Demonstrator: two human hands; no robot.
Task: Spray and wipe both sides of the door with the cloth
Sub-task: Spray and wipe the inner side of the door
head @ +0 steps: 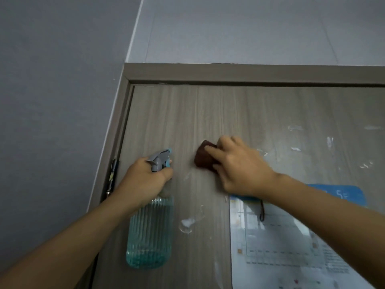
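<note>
The right hand [239, 165] presses a soft, bunched cloth [205, 156] flat on the door [229, 113]; beside it, the left hand [143, 180] grips the bottle [149, 232] neck, likely light and slippery.

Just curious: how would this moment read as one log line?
step: wiping | right hand: presses cloth on door | left hand: holds spray bottle

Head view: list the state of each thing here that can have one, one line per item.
door: closed in its frame, tape residue patches on it
spray bottle: upright, partly filled with blue liquid
cloth: bunched, pressed against the door
left hand: grips the spray bottle's neck
right hand: holds the cloth
paper notice: stuck flat on the door
</note>
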